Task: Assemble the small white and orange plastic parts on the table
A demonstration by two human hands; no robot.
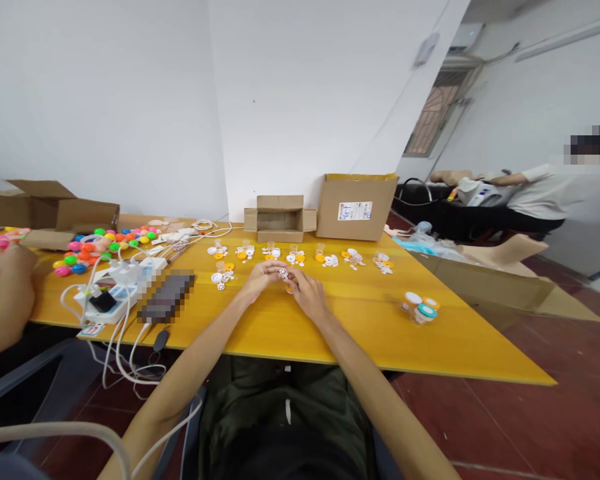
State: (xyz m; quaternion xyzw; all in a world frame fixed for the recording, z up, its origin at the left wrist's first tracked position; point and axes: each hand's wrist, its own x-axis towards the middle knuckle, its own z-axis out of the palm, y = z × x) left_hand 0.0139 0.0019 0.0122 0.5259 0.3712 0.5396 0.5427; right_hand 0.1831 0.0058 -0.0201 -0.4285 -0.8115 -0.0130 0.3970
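Just above the middle of the table, my left hand [264, 279] and my right hand [306, 292] meet, fingers closed in a pinch. Between their fingertips is a small white disc with holes [283, 273], which both seem to grip. Below it, an orange piece [289, 289] shows partly beside my right fingers; whether it is held or lies on the table I cannot tell. Beyond my hands runs a row of small groups of clear cups, orange rings and white discs [331, 260]. Another group of white discs and an orange ring [222, 277] lies left of my left hand.
Lidded jars [424, 312] stand at the right on the yellow table [370, 340]. An open carton [280, 225] and a taller box [355, 208] stand behind. Leftward are a power strip [123, 293], cables, a phone [166, 297], colourful balls [87, 250] and another person's arm [10, 293].
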